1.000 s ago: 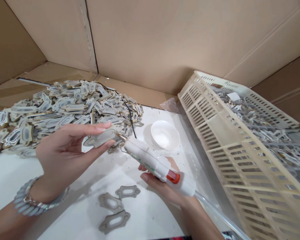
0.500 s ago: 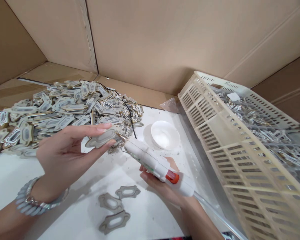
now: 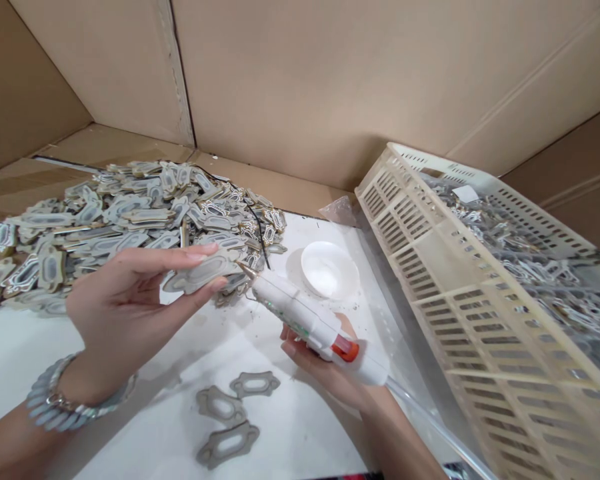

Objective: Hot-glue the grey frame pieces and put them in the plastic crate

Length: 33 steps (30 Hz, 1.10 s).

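Observation:
My left hand (image 3: 125,307) pinches a grey, scalloped label-holder-like plate (image 3: 205,272) by its edges, between thumb and fingers. Its broad side tilts toward me. My right hand (image 3: 325,363) is wrapped round a white hot glue gun (image 3: 300,310) with a red-orange part; a clear glue stick (image 3: 435,427) runs out of its back end. The metal nozzle points at the plate's right end, very close to it; whether they touch I cannot tell. Below, three grey frame-shaped pieces (image 3: 230,443) lie on the white tabletop (image 3: 165,420).
A large heap of similar grey plates (image 3: 130,220) covers the back left. Behind the glue gun stands a white bowl (image 3: 325,270). On the right, a cream plastic crate (image 3: 430,267) holds bags of small metal pieces. Cardboard walls (image 3: 300,87) enclose the back; a black cord crosses the heap.
My left hand has shifted slightly left with the plate. The nozzle now sits a little farther right and higher, drawn slightly away from the plate's middle toward its end.

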Motion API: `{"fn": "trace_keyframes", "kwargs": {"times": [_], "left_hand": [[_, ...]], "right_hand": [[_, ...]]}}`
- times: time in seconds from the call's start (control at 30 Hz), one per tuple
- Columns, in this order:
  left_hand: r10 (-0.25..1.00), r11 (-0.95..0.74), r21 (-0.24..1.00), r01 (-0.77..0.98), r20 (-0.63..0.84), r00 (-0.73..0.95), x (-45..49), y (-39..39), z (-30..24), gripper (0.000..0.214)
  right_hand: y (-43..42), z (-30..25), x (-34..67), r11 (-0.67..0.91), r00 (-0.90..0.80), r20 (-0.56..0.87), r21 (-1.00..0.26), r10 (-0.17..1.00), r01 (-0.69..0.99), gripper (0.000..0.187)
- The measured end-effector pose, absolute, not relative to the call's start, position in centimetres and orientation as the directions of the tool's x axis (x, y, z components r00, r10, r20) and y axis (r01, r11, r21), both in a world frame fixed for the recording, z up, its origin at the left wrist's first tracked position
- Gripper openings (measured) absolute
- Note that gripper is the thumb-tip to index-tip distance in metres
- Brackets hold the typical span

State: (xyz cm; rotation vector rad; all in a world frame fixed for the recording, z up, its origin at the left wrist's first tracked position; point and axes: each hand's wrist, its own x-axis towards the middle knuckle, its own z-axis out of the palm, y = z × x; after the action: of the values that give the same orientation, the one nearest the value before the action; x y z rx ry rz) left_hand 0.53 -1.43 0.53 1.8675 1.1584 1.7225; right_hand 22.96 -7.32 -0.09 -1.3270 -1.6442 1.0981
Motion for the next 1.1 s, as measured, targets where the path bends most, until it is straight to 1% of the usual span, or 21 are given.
{"fn": "trace_keyframes", "kwargs": {"times": [0.13,0.2,0.27,0.33,0.43,0.53,0.63,0.83,0.93,1.03,1.1], "left_hand": [[0.764,-0.597,0.731,0.330,0.644,-0.046,0.4,-1.8,0.7,0.022],[0.766,-0.602,0.725,0.336,0.643,-0.016,0.3,-1.6,0.6,0.022],[0.742,-0.631,0.694,0.347,0.670,0.010,0.1,-0.8,0.3,0.022],[0.716,-0.645,0.656,0.393,0.698,0.010,-0.2,0.4,-0.2,0.025],[0.748,-0.558,0.650,0.516,0.663,-0.026,-0.8,2.5,-1.2,0.032],[0.793,-0.489,0.659,0.571,0.609,-0.024,-1.3,4.1,-2.1,0.038],[0.823,-0.458,0.659,0.596,0.568,0.005,-1.2,5.0,-2.6,0.041],[0.875,-0.431,0.668,0.607,0.473,0.101,0.1,5.6,-2.5,0.040],[0.896,-0.397,0.647,0.651,0.427,0.122,0.3,5.9,-2.2,0.046],[0.898,-0.371,0.615,0.696,0.428,0.100,-0.1,5.9,-1.5,0.058],[0.885,-0.375,0.599,0.708,0.459,0.080,-0.7,5.6,-0.8,0.060]], "right_hand": [[-7.3,-0.2,23.0,0.089,-0.171,0.034,-0.941,0.985,0.328,0.024],[-7.3,-0.3,23.0,0.053,-0.147,0.007,-0.948,0.989,0.315,0.021],[-7.4,-0.4,23.2,0.007,-0.127,-0.033,-0.954,0.991,0.300,0.018],[-7.4,-0.5,23.3,-0.045,-0.105,-0.077,-0.959,0.992,0.281,0.019],[-7.3,-0.5,23.3,-0.092,-0.051,-0.105,-0.973,0.993,0.210,0.025],[-7.3,-0.6,23.0,-0.081,-0.003,-0.083,-0.986,0.997,0.146,0.025],[-7.3,-0.4,22.8,-0.074,0.017,-0.073,-0.991,0.997,0.108,0.024],[-7.1,0.4,22.9,-0.078,-0.034,-0.082,-0.990,0.996,0.118,0.024],[-7.0,0.5,23.0,-0.064,-0.042,-0.070,-0.990,0.997,0.127,0.023],[-7.2,0.2,23.1,-0.074,-0.037,-0.079,-0.989,0.996,0.132,0.023],[-7.3,0.0,23.1,-0.088,-0.032,-0.093,-0.988,0.995,0.125,0.025]]}}
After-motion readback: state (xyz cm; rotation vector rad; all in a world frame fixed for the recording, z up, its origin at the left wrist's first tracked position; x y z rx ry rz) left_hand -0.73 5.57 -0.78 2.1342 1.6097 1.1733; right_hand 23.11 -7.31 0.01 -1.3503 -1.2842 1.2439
